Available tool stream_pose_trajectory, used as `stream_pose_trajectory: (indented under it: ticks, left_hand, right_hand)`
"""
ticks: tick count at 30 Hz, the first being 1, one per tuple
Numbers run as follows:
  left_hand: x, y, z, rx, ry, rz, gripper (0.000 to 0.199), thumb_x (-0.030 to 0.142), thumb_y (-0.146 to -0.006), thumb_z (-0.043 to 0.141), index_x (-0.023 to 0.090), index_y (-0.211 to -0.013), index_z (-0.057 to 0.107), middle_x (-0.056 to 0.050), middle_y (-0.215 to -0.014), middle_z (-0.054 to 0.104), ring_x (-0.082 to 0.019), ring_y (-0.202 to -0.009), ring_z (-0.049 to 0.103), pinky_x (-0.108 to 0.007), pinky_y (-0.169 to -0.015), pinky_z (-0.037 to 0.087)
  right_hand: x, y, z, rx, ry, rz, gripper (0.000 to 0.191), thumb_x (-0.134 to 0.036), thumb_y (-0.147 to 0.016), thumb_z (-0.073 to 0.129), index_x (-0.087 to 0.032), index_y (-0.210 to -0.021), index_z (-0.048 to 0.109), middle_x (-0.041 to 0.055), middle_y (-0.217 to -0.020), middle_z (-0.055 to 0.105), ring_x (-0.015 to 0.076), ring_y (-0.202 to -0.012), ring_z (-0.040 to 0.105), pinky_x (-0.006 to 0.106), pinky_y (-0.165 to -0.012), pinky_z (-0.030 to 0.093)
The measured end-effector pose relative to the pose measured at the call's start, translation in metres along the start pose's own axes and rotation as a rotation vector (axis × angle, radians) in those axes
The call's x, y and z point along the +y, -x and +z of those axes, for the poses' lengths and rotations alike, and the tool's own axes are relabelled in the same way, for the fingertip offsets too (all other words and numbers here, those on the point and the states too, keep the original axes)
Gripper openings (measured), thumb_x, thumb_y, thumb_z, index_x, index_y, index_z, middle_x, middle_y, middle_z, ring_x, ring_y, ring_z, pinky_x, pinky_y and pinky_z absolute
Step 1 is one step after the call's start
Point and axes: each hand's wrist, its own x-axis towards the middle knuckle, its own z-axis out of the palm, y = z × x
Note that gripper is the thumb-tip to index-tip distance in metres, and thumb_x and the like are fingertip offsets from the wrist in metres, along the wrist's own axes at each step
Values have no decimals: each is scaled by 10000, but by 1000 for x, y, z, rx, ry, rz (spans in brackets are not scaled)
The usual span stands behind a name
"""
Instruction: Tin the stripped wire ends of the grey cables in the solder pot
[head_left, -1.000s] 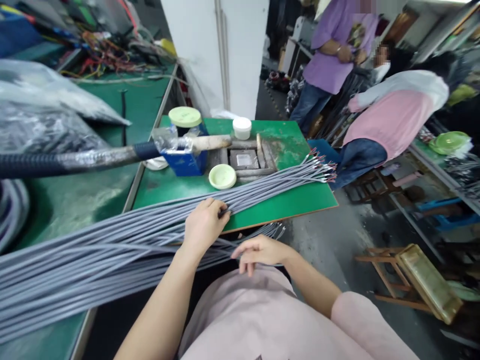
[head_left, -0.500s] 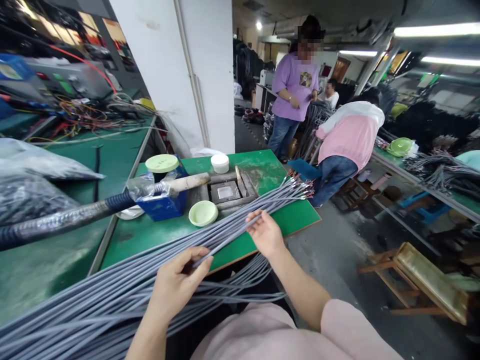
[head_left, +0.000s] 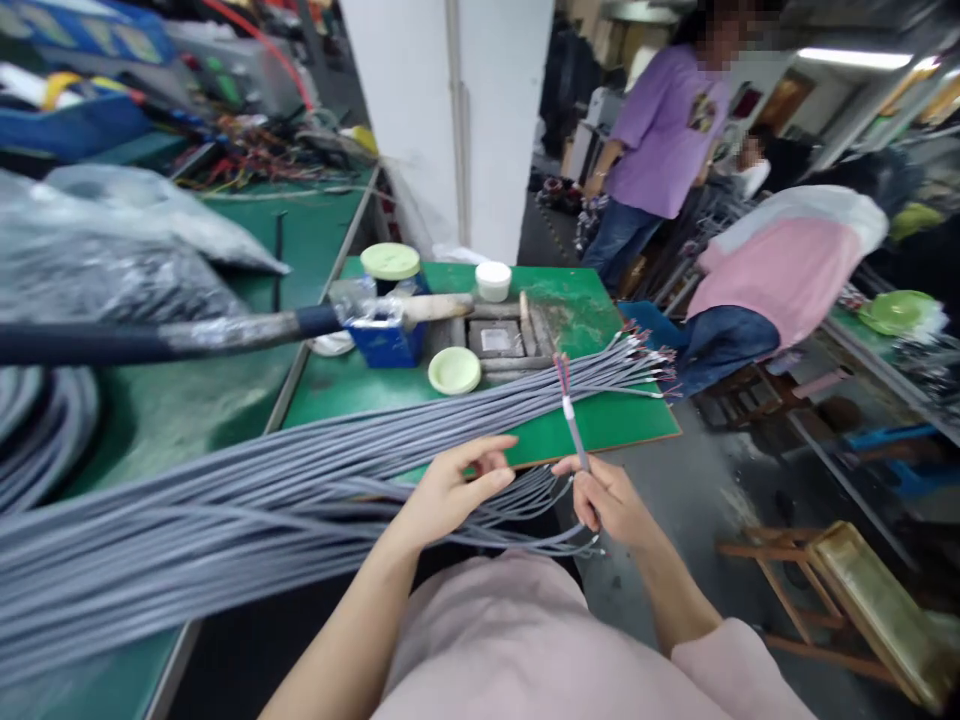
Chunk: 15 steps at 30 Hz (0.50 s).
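Between the fingers of my right hand [head_left: 606,495] is one grey cable [head_left: 576,440], its white-banded end with red and blue wires pointing up. My left hand [head_left: 461,490] is just left of it, thumb and fingers apart with nothing between them. A long bundle of grey cables [head_left: 360,435] lies across the green table [head_left: 319,400], its stripped ends at the right. More grey cables [head_left: 480,530] run below my left hand, along the table's near edge.
Behind the bundle are a green dish [head_left: 454,371], a white jar [head_left: 493,281], a square metal pot [head_left: 496,340] and a blue box [head_left: 386,343] under a thick hose [head_left: 225,335]. Two people [head_left: 660,130] are beyond the table. A wooden stool [head_left: 862,600] stands at right.
My right hand has moved down and right and now holds one cable's end upright. My left hand has let go of the cable and moved right. The view has shifted left.
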Motion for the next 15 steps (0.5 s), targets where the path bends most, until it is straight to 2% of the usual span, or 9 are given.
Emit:
stream_pose_trajectory:
  ticks: [3, 6, 8, 9, 11, 13, 15]
  left_hand:
    - [0, -10, 15, 37, 256, -107, 394, 398, -788, 701, 159, -1101, 691, -10, -723, 632, -100, -636, 537, -228, -628, 444]
    - [-7, -13, 27, 88, 451, -179, 321, 410, -724, 758, 133, -884, 735, -28, -740, 663, -90, -626, 539, -225, -632, 448]
    - [-11, -12, 35, 122, 517, -193, 306, 420, -704, 773, 126, -769, 718, -31, -732, 669, -88, -621, 544, -224, -626, 446]
    - [-13, -12, 40, 132, 528, -193, 311, 425, -703, 774, 124, -732, 702, -27, -707, 662, -89, -612, 546, -223, -616, 441]
    - [-13, -10, 49, 135, 514, -193, 333, 440, -707, 767, 124, -686, 665, -10, -630, 633, -89, -575, 538, -218, -577, 420]
    - [-12, -11, 55, 137, 496, -197, 357, 455, -701, 766, 126, -662, 632, 6, -573, 605, -82, -532, 513, -212, -539, 391]
    - [-9, -13, 58, 160, 490, -202, 366, 446, -663, 794, 127, -652, 615, 21, -548, 585, -69, -504, 480, -204, -515, 360]
  right_hand:
    - [15, 9, 16, -173, 168, 118, 382, -433, -979, 398, -141, -1148, 577, -88, -459, 447, 68, -400, 376, 200, -442, 314]
    - [19, 10, 22, -306, 206, 170, 384, -420, -980, 379, -137, -1146, 579, -83, -474, 462, 70, -414, 395, 203, -463, 342]
    - [19, 7, 23, -327, 206, 180, 349, -401, -968, 406, -146, -1114, 593, -52, -543, 537, 80, -461, 471, 212, -493, 390]
    - [19, 4, 24, -292, 199, 160, 314, -394, -956, 435, -153, -1066, 604, -34, -591, 573, 86, -495, 511, 218, -516, 415]
    - [21, -3, 26, -136, 176, 82, 242, -384, -930, 495, -170, -923, 606, -19, -649, 597, 86, -533, 543, 222, -543, 433]
    - [24, -10, 31, 26, 131, 2, 250, -386, -920, 527, -178, -789, 574, -36, -594, 545, 71, -491, 487, 212, -504, 390]
    - [29, -17, 35, 82, 33, -26, 290, -407, -922, 530, -180, -743, 562, -61, -513, 451, 60, -430, 384, 209, -441, 310]
